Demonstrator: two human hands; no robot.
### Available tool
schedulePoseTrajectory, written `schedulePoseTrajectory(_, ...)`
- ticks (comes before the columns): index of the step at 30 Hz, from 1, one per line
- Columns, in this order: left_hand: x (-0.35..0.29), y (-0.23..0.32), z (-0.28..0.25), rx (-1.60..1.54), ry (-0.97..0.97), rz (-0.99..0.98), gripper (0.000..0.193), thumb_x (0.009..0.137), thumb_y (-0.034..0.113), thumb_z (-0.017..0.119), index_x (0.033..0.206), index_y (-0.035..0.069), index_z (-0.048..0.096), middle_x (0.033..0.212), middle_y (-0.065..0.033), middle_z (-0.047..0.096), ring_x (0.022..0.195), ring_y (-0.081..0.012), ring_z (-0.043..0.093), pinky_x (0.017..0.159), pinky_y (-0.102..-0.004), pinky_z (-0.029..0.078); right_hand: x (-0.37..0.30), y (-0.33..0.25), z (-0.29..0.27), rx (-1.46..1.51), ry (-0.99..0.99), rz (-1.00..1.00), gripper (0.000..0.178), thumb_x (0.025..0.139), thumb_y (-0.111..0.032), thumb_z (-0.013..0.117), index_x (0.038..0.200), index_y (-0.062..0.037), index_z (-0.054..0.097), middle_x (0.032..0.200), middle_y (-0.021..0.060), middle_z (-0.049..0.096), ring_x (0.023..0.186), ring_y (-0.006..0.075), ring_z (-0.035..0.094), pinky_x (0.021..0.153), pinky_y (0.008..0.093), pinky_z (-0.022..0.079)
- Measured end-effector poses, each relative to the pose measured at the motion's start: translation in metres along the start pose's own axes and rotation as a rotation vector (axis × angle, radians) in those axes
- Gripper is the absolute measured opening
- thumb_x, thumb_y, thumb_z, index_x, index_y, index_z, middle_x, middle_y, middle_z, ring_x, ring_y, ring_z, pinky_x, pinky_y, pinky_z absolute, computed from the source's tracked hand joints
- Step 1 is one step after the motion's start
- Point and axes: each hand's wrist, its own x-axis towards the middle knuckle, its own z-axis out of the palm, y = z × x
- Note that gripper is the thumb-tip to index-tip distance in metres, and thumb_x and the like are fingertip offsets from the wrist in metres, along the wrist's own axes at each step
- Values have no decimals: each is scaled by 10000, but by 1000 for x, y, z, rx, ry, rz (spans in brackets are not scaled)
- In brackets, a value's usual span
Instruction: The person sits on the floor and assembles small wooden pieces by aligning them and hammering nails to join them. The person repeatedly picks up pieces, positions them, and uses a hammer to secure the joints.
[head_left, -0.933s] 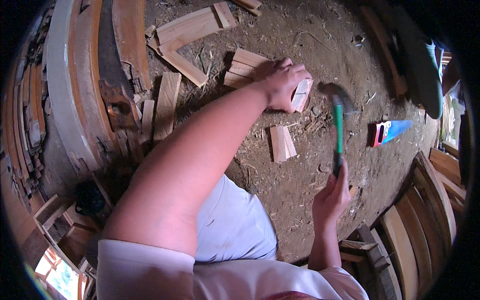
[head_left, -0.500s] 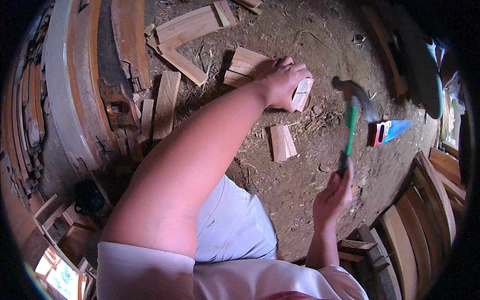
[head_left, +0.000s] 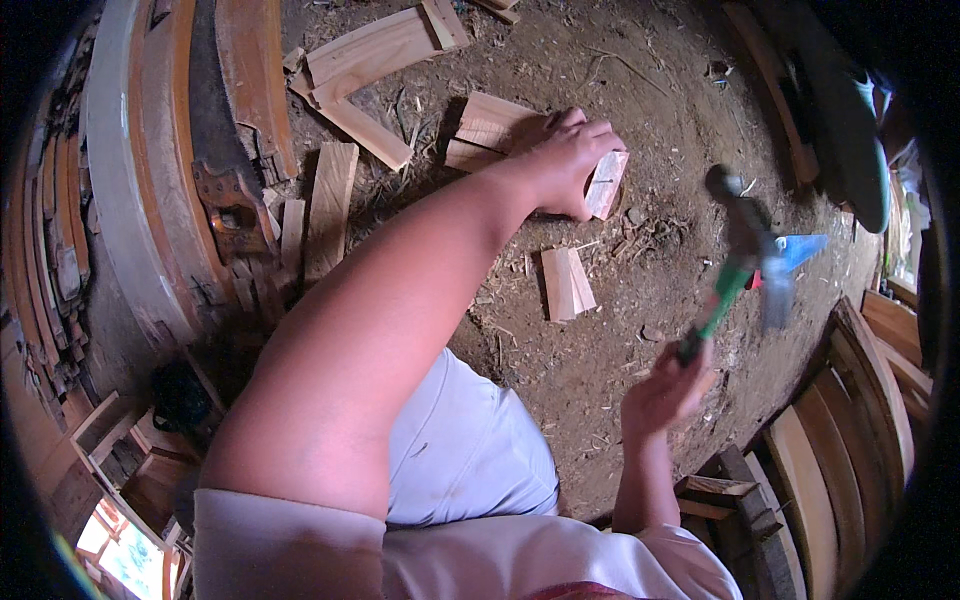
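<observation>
The left hand is clasped over a wooden block, fingers bent over its far side and thumb on the near side; the block's pale end face shows just to the right of the grip, with a thin dark nail-like line across its middle; the rest of the block is hidden under the hand, and whether it joins the light boards just left of the fingers cannot be told; the right hand is wrapped around the dark lower end of a green-handled claw hammer, whose blurred head lies beyond and to the right of that grip, well apart from the block; behind the hammer, a blue-bladed handsaw lies partly covered on the earthen floor; nearer the person than the block, two small wood offcuts lie side by side; at left, a wooden-handled saw sits among long planks.
</observation>
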Motion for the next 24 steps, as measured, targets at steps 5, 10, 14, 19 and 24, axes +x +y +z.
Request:
schedulePoseTrajectory(5,-4,-11,-1,-47,9,48,911,512,276,963,1337,100,620,1250,-126,604,1200,-373,510,1093,-473,445,12,-11,4,-321,-297,71,521,1027,2,559,1541,-74,523,1184,258,742,913,393,773,709,461,624)
schedulePoseTrajectory(10,-3,-6,7,-9,47,29,903,509,285,959,1331,120,624,1251,-115,605,1221,-382,493,1104,-459,425,5,-4,11,-15,28,-21,482,1043,-1,554,1523,4,516,1192,223,743,942,289,769,746,405,597)
schedulePoseTrajectory(14,-5,-10,6,-8,51,54,895,510,294,965,1322,117,632,1224,-100,625,1188,-359,534,1115,-451,414,17,-16,12,-390,-320,46,475,1042,-26,556,1516,-50,533,1063,200,739,857,290,750,715,419,578)
schedulePoseTrajectory(19,-10,-4,-4,4,2,16,960,522,270,974,1382,78,594,1299,-133,605,1258,-371,511,1157,-467,400,5,-25,0,-33,-134,230,386,1067,-74,548,1452,-47,536,930,161,661,767,253,656,719,383,546)
schedulePoseTrajectory(24,-10,-11,1,-21,4,97,1183,518,297,1024,1531,30,473,1470,-165,538,1426,-412,417,1242,-495,350,8,-22,1,-138,-263,186,359,1066,-101,572,1412,-28,511,952,222,676,807,393,713,687,474,553)
